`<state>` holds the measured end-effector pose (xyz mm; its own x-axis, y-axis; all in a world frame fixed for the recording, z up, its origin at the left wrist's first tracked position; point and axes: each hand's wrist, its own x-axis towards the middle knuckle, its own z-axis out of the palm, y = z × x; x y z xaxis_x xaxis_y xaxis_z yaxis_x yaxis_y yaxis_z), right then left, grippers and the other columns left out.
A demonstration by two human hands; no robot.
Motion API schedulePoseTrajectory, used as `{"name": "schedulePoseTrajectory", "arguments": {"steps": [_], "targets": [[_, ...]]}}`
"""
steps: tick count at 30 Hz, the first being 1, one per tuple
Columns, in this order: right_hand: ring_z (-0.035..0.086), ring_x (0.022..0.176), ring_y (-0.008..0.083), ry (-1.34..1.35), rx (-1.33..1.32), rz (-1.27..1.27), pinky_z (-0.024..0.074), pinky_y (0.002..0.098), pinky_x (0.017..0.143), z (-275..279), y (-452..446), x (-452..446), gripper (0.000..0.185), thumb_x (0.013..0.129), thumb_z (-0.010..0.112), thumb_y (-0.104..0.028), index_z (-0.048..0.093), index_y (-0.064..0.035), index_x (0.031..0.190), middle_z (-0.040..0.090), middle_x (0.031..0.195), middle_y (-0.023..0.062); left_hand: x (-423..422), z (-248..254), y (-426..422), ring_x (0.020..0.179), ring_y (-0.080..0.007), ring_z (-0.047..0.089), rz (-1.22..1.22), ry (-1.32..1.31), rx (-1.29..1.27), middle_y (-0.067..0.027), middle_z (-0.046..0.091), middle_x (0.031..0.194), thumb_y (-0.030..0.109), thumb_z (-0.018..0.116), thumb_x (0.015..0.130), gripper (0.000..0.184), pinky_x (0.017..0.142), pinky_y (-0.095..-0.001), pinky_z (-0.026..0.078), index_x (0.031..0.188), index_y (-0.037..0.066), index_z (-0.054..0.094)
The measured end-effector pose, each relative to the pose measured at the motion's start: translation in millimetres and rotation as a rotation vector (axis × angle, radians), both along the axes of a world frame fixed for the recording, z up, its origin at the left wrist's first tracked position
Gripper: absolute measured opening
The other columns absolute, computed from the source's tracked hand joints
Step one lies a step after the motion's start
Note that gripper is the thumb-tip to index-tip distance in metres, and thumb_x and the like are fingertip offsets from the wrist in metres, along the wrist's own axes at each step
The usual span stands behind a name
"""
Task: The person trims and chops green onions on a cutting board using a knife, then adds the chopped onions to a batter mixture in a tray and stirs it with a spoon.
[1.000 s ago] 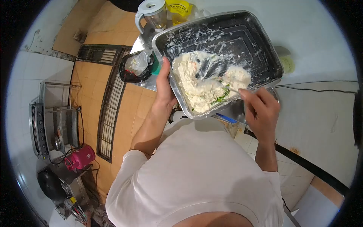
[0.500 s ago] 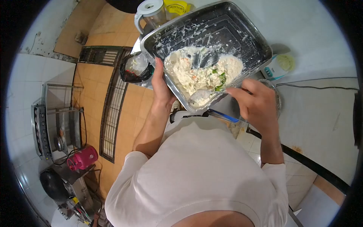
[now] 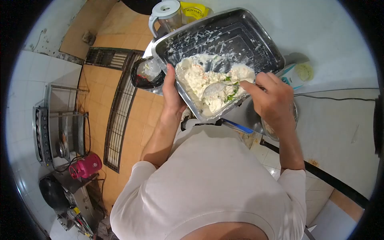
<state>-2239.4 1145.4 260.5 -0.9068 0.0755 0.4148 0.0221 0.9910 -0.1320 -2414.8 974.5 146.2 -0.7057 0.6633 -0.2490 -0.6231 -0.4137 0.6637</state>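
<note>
A rectangular metal tray (image 3: 260,32) is tilted in front of me, its inside smeared with white batter. My left hand (image 3: 173,94) grips its left rim, thumb on top and the other fingers hidden beneath. A pale, lumpy batter (image 3: 196,78) with green and orange bits lies in the lower left part of the tray. My right hand (image 3: 272,100) pinches the handle of a spoon (image 3: 215,89), whose bowl rests in the batter beside some green leaves (image 3: 231,96).
Behind the tray stand a lidded blender jug (image 3: 166,16) and a yellow pouch (image 3: 195,11). A black bag (image 3: 146,74) lies left of it. Metal bowl (image 3: 295,116) is under my right hand, near a white-and-teal package (image 3: 296,76). A pink gas cylinder (image 3: 86,165) is at far left.
The tray has shifted left overall. The spoon has gone from the batter's middle to the tray's lower edge, then slightly back up. My right hand has moved with it.
</note>
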Motion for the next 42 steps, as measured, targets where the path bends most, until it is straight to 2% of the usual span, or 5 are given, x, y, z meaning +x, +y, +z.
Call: {"name": "schedulePoseTrajectory", "arguments": {"steps": [4,13,28,38,42], "targets": [[0.055,0.065,0.0183,-0.062,-0.039,0.168,0.0439,0.0317,0.052,4.8,6.2,0.8,0.025,0.066,0.069,-0.003,0.076,-0.0114,0.089,0.05,0.07,0.0022,-2.1,-2.7,2.3,0.117,-0.0333,0.063,-0.019,-0.005,-0.015,-0.0212,0.059,0.133,0.059,0.035,0.103,0.07,0.103,-0.0454,0.051,0.141,0.0,0.047],[0.052,0.065,0.0199,0.099,-0.117,0.161,0.0421,0.035,0.053,2.2,37.2,-6.0,0.023,0.069,0.07,0.0,0.075,-0.0114,0.088,0.048,0.07,0.0025,-3.4,11.4,3.9,0.119,-0.0322,0.062,-0.007,-0.049,-0.022,-0.0208,0.06,0.131,0.057,0.037,0.103,0.069,0.103,-0.0453,0.05,0.138,-0.001,0.048],[0.058,0.072,0.0226,-0.076,-0.014,0.127,0.0488,0.0383,0.06,-12.0,57.7,-11.5,0.029,0.069,0.072,0.002,0.072,-0.0146,0.093,0.056,0.077,0.0017,-7.8,7.3,0.0,0.119,-0.0315,0.062,-0.002,0.018,-0.032,-0.0199,0.06,0.131,0.055,0.04,0.104,0.066,0.103,-0.0436,0.05,0.139,0.0,0.047],[0.061,0.074,0.0279,-0.021,0.221,-0.238,0.0507,0.0406,0.064,2.9,89.0,8.5,0.017,0.076,0.068,-0.002,0.071,-0.0115,0.09,0.059,0.081,0.006,4.7,0.3,3.0,0.119,-0.0307,0.062,0.051,-0.03,-0.002,-0.0189,0.06,0.131,0.054,0.041,0.104,0.065,0.103,-0.0431,0.05,0.138,-0.001,0.048],[0.061,0.073,0.0269,-0.063,-0.041,-0.173,0.0506,0.0397,0.063,-20.1,69.9,13.4,0.013,0.079,0.066,-0.004,0.071,-0.0112,0.089,0.059,0.08,0.0063,11.8,-6.3,7.4,0.118,-0.0305,0.062,0.058,-0.021,0.024,-0.0184,0.06,0.132,0.053,0.042,0.104,0.065,0.104,-0.0431,0.049,0.138,-0.002,0.048]]}}
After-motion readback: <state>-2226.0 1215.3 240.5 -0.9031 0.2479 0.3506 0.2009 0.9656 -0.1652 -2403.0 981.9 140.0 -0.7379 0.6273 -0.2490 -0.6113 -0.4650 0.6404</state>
